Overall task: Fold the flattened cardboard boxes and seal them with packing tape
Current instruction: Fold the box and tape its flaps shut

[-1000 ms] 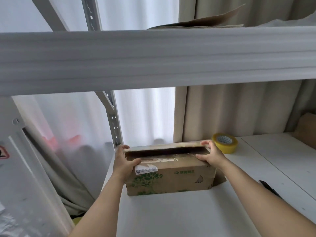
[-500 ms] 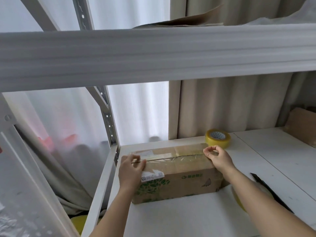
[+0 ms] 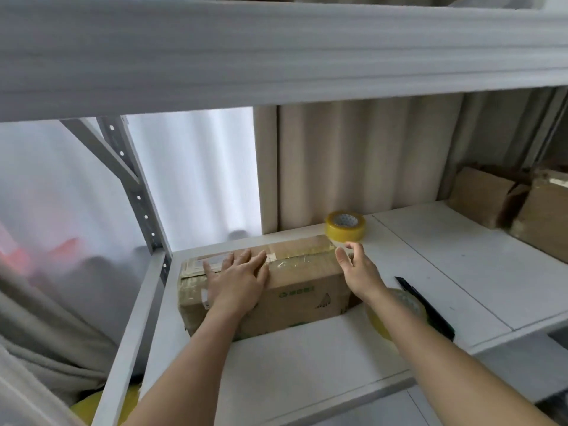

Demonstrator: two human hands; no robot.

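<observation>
Head view, box: your cardboard box [image 3: 304, 290] sits on the white shelf [image 3: 307, 364], near its left rear corner, flaps down on top, old tape and a torn label strip along the top seam.
Head view, left hand: your left hand [image 3: 236, 281] lies flat on the box top, fingers straight and spread, pressing the near flap down; it covers the middle of the seam and part of a white label on the front face.
Head view, right hand: your right hand [image 3: 358, 269] hovers at the box's right end with fingers loosely parted, holding nothing; whether the fingertips touch the box edge cannot be told.
Head view, tape roll: the yellow tape roll [image 3: 345, 226] lies flat on the shelf just behind the box's right rear corner, just beyond your right fingertips.
Head view, second roll: another yellowish roll [image 3: 408, 302] lies beside the box's right end, mostly hidden under your right forearm.
Head view, dark tool: a narrow black object [image 3: 430, 309] lies on the shelf right of your forearm; what it is cannot be made out.
Head view, far right: brown boxes [image 3: 507, 204] stand at the back right, cut off by the frame edge.
Head view, above: the upper shelf beam [image 3: 276, 50] fills the top and hides whatever lies on it.
Head view, left: a curtain [image 3: 61, 226] hangs beyond the shelf post, blurred.
</observation>
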